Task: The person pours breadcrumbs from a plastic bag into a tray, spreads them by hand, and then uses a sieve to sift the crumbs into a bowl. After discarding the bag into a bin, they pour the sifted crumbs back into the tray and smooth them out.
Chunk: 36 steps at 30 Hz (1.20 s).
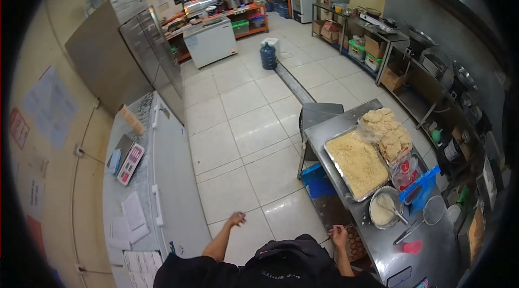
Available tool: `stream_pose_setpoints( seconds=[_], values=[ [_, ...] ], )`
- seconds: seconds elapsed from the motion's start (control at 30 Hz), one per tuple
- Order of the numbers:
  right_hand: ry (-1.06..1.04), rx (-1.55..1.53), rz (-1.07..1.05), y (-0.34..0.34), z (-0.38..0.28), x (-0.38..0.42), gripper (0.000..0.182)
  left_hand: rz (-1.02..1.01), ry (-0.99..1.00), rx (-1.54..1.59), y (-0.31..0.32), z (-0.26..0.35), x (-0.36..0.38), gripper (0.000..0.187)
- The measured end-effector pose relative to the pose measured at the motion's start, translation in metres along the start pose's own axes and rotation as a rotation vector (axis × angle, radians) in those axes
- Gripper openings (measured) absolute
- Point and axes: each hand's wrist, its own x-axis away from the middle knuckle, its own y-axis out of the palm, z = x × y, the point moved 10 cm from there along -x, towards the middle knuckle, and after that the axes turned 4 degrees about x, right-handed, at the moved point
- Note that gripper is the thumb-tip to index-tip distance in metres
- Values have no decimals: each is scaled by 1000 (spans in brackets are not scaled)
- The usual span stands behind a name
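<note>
My left hand (236,219) hangs over the tiled floor, fingers loosely apart, with nothing in it. Beside the steel table (373,234) on the right is my right hand (338,234), its fingers loosely bent and no object visible in them. Below the tabletop, close to that hand, are several brown eggs (355,246). On the table stands a metal bowl (372,213) of pale batter with a whisk (393,208) in it. Behind it lies a tray of yellowish crumbs (357,163), next to a heap of crumb-coated pieces (386,131).
A strainer (433,211), a pink cup (412,247) and a blue plastic bag (424,188) are on the table. To the left, a chest freezer (178,174) carries a scale (131,163) and papers (134,211). A water jug (268,55) stands on the floor ahead.
</note>
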Motion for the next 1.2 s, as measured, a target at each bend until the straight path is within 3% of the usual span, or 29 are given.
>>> stream_pose_setpoints(
  seconds=[0.17, 0.23, 0.27, 0.3, 0.37, 0.4, 0.47, 0.5, 0.63, 0.73, 0.83, 0.93, 0.97, 1.07, 1.2],
  values=[
    [51, -145, 138, -26, -77, -63, 24, 144, 168, -53, -27, 212, -76, 41],
    [-28, -188, 167, -28, -62, -112, 23, 100, 204, -43, -2, 261, -98, 39],
    [20, -181, 209, -31, -107, -126, 23, 65, 204, -60, 15, 273, -105, 38],
    [20, -271, 220, -32, -106, -150, 23, 25, 190, -90, 37, 284, -108, 37],
    [-70, -67, 245, -49, -128, -195, 24, -137, 79, -222, 81, 269, -121, 40],
    [-80, -75, 348, -60, -140, -217, 23, -311, 46, -270, 103, 254, -128, 39],
    [-88, -129, 478, -76, -141, -261, 22, -473, -99, -467, 130, 219, -121, 47],
    [-48, -35, 516, -87, -153, -282, 21, -467, -218, -430, 127, 197, -124, 48],
    [104, 240, 846, -123, -163, -354, 27, -385, -337, -347, 96, 169, -130, 48],
    [413, 336, 965, -128, -132, -399, 29, -310, -341, -290, 62, 183, -138, 47],
    [336, 134, 964, -115, -102, -428, 27, -255, -323, -221, 30, 197, -153, 47],
    [232, 43, 1219, -115, -108, -406, 28, -208, -300, -140, -1, 202, -172, 46],
    [302, 44, 1368, -117, -110, -389, 26, -194, -300, -107, -11, 201, -179, 46],
    [401, -280, 995, -104, -83, -426, 21, -173, -300, -28, -32, 198, -196, 46],
    [-15, -150, 936, -92, -162, -431, 19, -192, -292, 51, -51, 200, -234, 45]
  ],
)
